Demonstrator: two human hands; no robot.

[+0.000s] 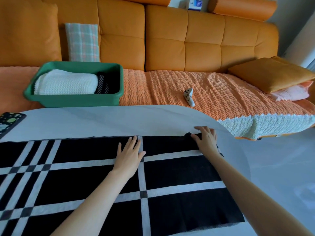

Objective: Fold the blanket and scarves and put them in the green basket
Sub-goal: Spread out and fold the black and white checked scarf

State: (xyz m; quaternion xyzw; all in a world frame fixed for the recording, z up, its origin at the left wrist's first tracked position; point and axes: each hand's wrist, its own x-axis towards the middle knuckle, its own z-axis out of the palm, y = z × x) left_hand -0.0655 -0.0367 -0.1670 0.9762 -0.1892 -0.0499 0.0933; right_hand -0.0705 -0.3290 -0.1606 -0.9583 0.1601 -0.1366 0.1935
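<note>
From my feed, the black-and-white checked scarf [179, 176] lies spread flat on the white bench [102, 123], its long side running along the far edge. Its left end and near part are cut off by the frame, so I can't see its full length. My view of the left hand [129, 151] is clear: palm down on the scarf near its far edge, fingers straight and slightly spread, pressing the cloth. The right hand [206, 137] sits on the scarf's far right corner, close to the bench's rounded right edge. The cloth rucks up a little by the thumb, but the hand covers the corner and I cannot tell whether it pinches the fabric or only rests on it. Beyond the bench's far edge, toward the left, the green basket [73, 100] stands on the sofa [187, 48] seat. It holds a folded white knitted blanket [66, 84], and a dark striped scarf [102, 83] is tucked against its right wall, mostly hidden. A patterned dark object [10, 120] at the bench's left edge is cut off and I can't identify it.
</note>
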